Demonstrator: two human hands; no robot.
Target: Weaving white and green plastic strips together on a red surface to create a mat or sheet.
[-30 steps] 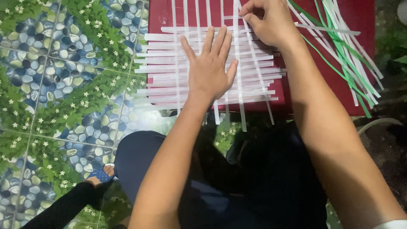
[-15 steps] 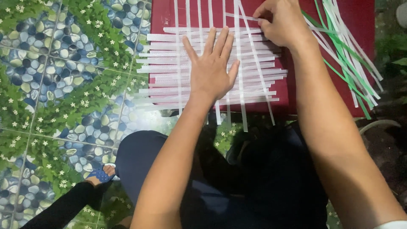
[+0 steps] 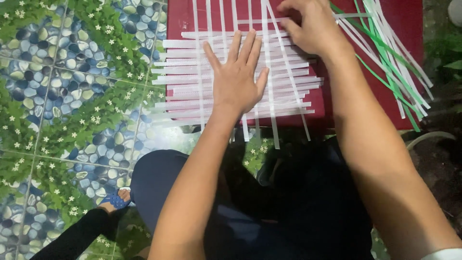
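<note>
Closest to the camera were dark trousers [image 3: 288, 212] over the person's lap, and off to the lower left a foot in a blue sandal [image 3: 114, 200] on the tiled floor printed with pebbles and green leaves [image 3: 62, 96]. Further out, the left hand [image 3: 237, 82] lay flat and released, fingers spread, pressing down on the woven mat of white plastic strips [image 3: 187, 72], not gripping anything. That mat sat on the dark red flat board [image 3: 385, 96], its strip ends hanging over the near edge. Beyond that, the right hand [image 3: 308, 26] was curled at the mat's top edge, fingers pinching one white strip. Farthest right, a loose bundle of white and green strips [image 3: 390, 53] lay across the board.
</note>
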